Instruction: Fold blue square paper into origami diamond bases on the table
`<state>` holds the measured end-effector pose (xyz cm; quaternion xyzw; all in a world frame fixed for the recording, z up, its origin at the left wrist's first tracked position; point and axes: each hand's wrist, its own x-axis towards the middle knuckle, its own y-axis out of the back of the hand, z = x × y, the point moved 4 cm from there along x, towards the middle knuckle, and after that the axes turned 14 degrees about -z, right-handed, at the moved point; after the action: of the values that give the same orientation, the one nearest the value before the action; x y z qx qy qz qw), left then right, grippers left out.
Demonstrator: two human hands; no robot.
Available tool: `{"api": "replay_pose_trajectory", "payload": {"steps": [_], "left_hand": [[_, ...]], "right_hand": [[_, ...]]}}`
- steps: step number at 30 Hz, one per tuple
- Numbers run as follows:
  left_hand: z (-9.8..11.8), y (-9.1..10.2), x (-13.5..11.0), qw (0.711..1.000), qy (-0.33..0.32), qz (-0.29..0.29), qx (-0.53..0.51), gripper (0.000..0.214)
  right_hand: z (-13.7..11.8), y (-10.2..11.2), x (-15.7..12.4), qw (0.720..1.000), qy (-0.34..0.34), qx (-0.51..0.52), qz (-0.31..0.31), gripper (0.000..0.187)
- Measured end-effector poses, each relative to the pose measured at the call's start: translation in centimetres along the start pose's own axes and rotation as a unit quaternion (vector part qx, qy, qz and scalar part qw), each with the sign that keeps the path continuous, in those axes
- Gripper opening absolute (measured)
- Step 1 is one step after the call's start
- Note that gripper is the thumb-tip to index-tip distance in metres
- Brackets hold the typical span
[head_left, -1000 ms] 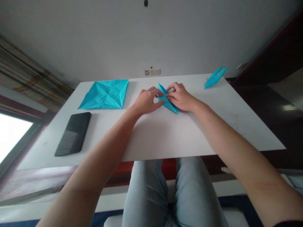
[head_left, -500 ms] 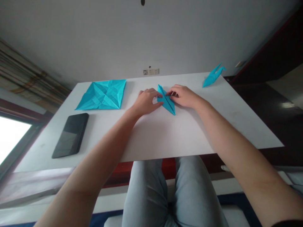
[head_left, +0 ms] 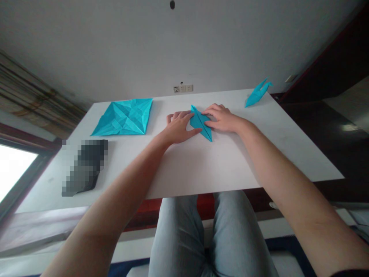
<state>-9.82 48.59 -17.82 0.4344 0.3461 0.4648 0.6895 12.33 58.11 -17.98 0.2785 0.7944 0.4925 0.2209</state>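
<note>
A small turquoise paper [head_left: 201, 122], folded into a narrow diamond with a slit along its middle, lies on the white table. My left hand [head_left: 180, 127] holds its left side, the index fingertip near the upper edge and the thumb on the lower part. From the right, my right hand [head_left: 221, 118] holds the other side down with thumb and index finger, its remaining fingers curled. Farther right at the back stands a finished turquoise paper crane [head_left: 257, 93]. To the left lies an unfolded turquoise sheet [head_left: 127, 116] covered in creases.
At the left of the white table [head_left: 184, 165] is a dark phone [head_left: 86, 165], partly blurred into blocks. Behind the table rises a grey wall with sockets [head_left: 182, 88]. A striped curtain [head_left: 29, 92] and a window are at the left; my knees are under the front edge.
The slit flaps of the folded paper now lie flatter and closer together. My left thumb has slid down and outward, and my right fingers have spread along the right side.
</note>
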Motion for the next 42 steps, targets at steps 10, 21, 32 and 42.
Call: {"api": "replay_pose_trajectory", "payload": {"steps": [10,21,32,42], "left_hand": [[0.1,0.7,-0.1,0.999,-0.021,-0.039,-0.019,0.092],[-1.3,0.9,0.8,0.985,-0.029,0.072,-0.155,0.032],[-1.9,1.7,1.8,0.862,-0.088,0.178,-0.466,0.034],[-0.6,2.7,1.4,0.851,-0.097,0.189,-0.480,0.006]], "right_hand": [[0.6,0.0,0.8,0.993,-0.064,0.084,0.055,0.036],[-1.1,-0.7,1.1,0.952,0.055,0.302,-0.009,0.038],[-5.0,-1.4,0.4,0.868,0.143,0.470,-0.072,0.048],[-5.1,-1.9,0.6,0.854,0.156,0.488,-0.092,0.046]]}}
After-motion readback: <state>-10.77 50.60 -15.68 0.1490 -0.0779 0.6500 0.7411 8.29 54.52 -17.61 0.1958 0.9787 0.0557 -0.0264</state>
